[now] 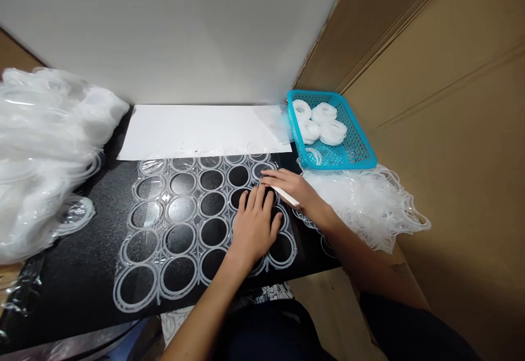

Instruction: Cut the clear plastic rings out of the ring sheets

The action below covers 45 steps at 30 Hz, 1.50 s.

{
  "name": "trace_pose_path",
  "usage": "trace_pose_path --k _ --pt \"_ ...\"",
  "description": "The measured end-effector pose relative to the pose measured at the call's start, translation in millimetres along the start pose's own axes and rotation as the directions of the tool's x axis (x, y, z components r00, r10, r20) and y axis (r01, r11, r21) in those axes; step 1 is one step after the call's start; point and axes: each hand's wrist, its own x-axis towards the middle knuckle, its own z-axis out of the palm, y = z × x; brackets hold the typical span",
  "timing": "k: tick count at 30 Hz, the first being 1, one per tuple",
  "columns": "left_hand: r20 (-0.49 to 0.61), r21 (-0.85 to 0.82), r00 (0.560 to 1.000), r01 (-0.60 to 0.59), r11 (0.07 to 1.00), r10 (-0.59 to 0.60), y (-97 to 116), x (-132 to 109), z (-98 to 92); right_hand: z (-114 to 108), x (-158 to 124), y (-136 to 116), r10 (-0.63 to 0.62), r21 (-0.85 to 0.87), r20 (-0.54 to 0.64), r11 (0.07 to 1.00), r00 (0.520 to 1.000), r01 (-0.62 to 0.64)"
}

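The ring sheet (180, 209) looks like glossy plastic, the basket (356, 143) plastic, the brown wall (451, 120) matt cardboard.

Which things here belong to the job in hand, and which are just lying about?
In the job:
ring sheet, under the left hand
strip, in the right hand
probably also the basket, rings, left heap and right pile

Apparently just about:
paper
cardboard

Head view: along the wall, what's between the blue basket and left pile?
The head view shows a white sheet, clear plastic over its right end.
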Motion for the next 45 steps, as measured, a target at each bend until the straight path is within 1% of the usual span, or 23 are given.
trace_pose_path --k 1,3,5,8,10,12,14,17,20,23,26,29,32,34,36,38,39,40,42,45 --pt "0.0 0.0 1.0 0.0 1.0 0.0 0 0 0.1 1 4 1 -0.014 -0.067 0.009 0.998 1.0 0.014" --pt "-0.002 0.004 1.0 -0.004 1.0 0.004 0 -1 -0.1 2 14 1 -0.001 -0.153 -0.016 0.988 1.0 -0.001" --pt "-0.001 0.004 1.0 -0.007 1.0 0.007 -1 -1 -0.8 1 24 -1 0.017 -0.16 -0.036 0.987 0.999 -0.023" --pt "0.003 -0.016 1.0 -0.021 1.0 0.021 -4 -2 -4.9 -3 34 -6 0.092 -0.05 -0.1 0.994 0.991 -0.097" --pt "0.016 -0.043 0.998 -0.066 0.997 0.066 -6 -6 -10.1 -6 36 -9 0.147 0.036 -0.134 0.989 0.98 -0.143" --pt "0.037 -0.069 0.991 -0.123 0.99 0.126 -8 -12 -15.9 -6 34 -11 0.164 0.087 -0.144 0.984 0.976 -0.153" --pt "0.059 -0.09 0.985 -0.157 0.984 0.163 -11 -18 -20.6 -5 31 -10 0.153 0.114 -0.136 0.984 0.979 -0.138" --pt "0.073 -0.101 0.984 -0.152 0.983 0.16 -12 -24 -23.1 -2 26 -4 0.111 0.097 -0.117 0.99 0.987 -0.099" --pt "0.07 -0.084 0.987 -0.139 0.987 0.145 -11 -24 -21.5 0 21 1 0.065 -0.008 -0.126 0.998 0.99 -0.067" --pt "0.056 -0.065 0.988 -0.138 0.988 0.141 -10 -23 -18.9 -1 25 3 0.026 -0.127 -0.157 0.991 0.987 -0.046" --pt "0.033 -0.056 0.989 -0.139 0.989 0.141 -9 -24 -16.6 -5 45 2 0.027 -0.216 -0.239 0.973 0.971 -0.08" --pt "0.025 -0.048 0.99 -0.134 0.99 0.135 -8 -26 -13.9 -13 78 4 0.053 -0.249 -0.295 0.96 0.954 -0.13" --pt "0.027 -0.048 0.991 -0.127 0.991 0.128 -8 -27 -13.0 -20 108 10 0.076 -0.202 -0.383 0.966 0.921 -0.164" --pt "0.028 -0.081 0.992 -0.124 0.989 0.126 -9 -27 -16.2 -21 117 15 0.099 -0.128 -0.42 0.978 0.902 -0.166" --pt "0.018 -0.15 0.993 -0.114 0.982 0.118 -10 -25 -23.5 -17 113 19 0.147 -0.039 -0.37 0.984 0.917 -0.173" --pt "-0.012 -0.212 0.995 -0.098 0.972 0.098 -11 -20 -33.0 -10 98 21 0.227 0.056 -0.272 0.974 0.935 -0.22" --pt "-0.028 -0.222 0.996 -0.091 0.971 0.087 -12 -16 -37.3 -7 88 21 0.269 0.101 -0.229 0.963 0.936 -0.252" --pt "-0.039 -0.215 0.996 -0.085 0.973 0.079 -12 -12 -40.5 -3 78 21 0.304 0.143 -0.2 0.95 0.931 -0.279" --pt "-0.042 -0.159 0.997 -0.074 0.985 0.068 -13 -3 -42.0 1 61 21 0.347 0.216 -0.184 0.927 0.92 -0.306" --pt "-0.008 -0.058 0.997 -0.077 0.995 0.077 -14 7 -31.9 4 49 19 0.352 0.303 -0.19 0.909 0.917 -0.286"
